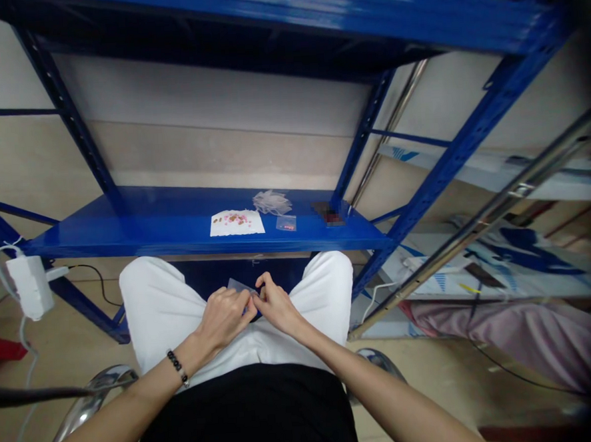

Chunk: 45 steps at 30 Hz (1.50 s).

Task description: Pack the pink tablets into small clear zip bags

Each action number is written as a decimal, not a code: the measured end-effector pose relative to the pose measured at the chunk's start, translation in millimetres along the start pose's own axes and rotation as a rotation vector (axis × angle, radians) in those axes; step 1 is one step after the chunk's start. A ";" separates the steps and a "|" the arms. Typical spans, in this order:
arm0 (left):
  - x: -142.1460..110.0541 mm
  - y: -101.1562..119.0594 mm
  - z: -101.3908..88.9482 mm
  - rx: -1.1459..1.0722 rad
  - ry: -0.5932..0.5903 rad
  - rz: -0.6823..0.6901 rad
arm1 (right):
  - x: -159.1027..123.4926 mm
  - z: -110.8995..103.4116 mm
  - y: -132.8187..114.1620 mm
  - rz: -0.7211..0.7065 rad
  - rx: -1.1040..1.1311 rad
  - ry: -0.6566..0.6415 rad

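My left hand (pixel 224 315) and my right hand (pixel 275 305) meet over my lap, between my knees in white trousers. Both pinch a small clear plastic bag (pixel 239 286) whose top edge shows above the fingers. The fingers of each hand are curled closed on it. A bead bracelet sits on my left wrist. On the blue shelf (pixel 140 230) ahead lies a white sheet (pixel 236 222) with small pink and red pieces on it, a heap of clear small bags (pixel 271 201), and one small bag (pixel 286 223) with something red inside.
A dark phone-like object (pixel 329 213) lies at the shelf's right end. A white power adapter (pixel 29 285) with cables hangs at the left. Metal poles (pixel 476 233) slant at the right over printed boards and pink fabric (pixel 523 334). Blue rack uprights frame the shelf.
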<state>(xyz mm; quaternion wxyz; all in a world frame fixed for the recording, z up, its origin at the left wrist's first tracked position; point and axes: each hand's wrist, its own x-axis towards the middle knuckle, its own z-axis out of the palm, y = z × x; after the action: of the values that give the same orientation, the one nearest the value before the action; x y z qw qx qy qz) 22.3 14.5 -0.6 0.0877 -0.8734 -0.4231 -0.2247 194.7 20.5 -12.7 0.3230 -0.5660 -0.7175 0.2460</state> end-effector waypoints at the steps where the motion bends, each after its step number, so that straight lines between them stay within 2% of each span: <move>1: 0.9 -2.1 -1.3 -0.008 0.008 -0.002 | 2.4 1.1 2.5 -0.008 0.042 -0.004; 4: 5.4 -15.5 -6.5 -0.034 0.041 -0.090 | 11.7 -1.1 7.5 -0.045 0.082 0.065; 7: 11.5 -33.5 -7.6 -0.194 0.066 -0.277 | 19.5 -10.5 8.1 0.034 0.227 0.079; 9: 15.9 -42.9 -4.5 -0.438 0.099 -0.433 | 21.5 -19.0 6.3 0.123 0.424 0.026; 11: 19.3 -47.2 0.1 -0.816 0.103 -0.588 | 20.9 -28.0 3.6 0.180 0.629 -0.058; 13: 20.4 -45.7 4.1 -1.274 -0.028 -0.702 | 19.6 -36.1 0.9 0.206 0.779 -0.135; 15: 18.6 -39.8 5.9 -1.656 -0.231 -0.741 | 19.2 -42.2 -0.5 0.215 0.857 -0.174; 16: 17.0 -36.2 5.9 -1.778 -0.303 -0.732 | 19.7 -44.3 -0.6 0.216 0.877 -0.179; 18: 13.5 -29.5 4.9 -1.892 -0.335 -0.706 | 21.5 -46.4 -0.1 0.223 0.895 -0.171; 23: 10.3 -24.9 4.5 -1.945 -0.217 -0.767 | 24.9 -43.0 0.4 0.232 0.914 -0.121; 30: 7.6 -18.4 20.5 -1.947 -0.097 -0.890 | 24.6 -42.0 -1.8 0.226 0.882 -0.074; 34: 14.9 -23.5 18.0 -1.821 -0.037 -0.950 | 23.2 -53.6 3.2 0.355 0.810 -0.097; 37: 42.0 -48.3 0.1 -1.741 0.166 -0.884 | 22.7 -61.9 8.1 0.438 0.821 -0.019; 40: 89.3 -84.1 -25.1 -1.684 0.360 -0.792 | 21.9 -62.5 7.9 0.458 0.832 -0.011; 43: 145.1 -120.1 -43.7 -1.604 0.384 -0.719 | 19.8 -57.6 3.8 0.438 0.799 -0.070; 45: 177.9 -141.2 -49.8 -1.406 0.313 -0.637 | 18.6 -54.8 1.9 0.418 0.764 -0.110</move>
<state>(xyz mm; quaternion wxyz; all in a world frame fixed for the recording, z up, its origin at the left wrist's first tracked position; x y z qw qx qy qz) -7.2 210.4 121.2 -0.4952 -0.5190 -0.3943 -0.5745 233.9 38.3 26.1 0.4139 -0.5250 -0.4611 0.5835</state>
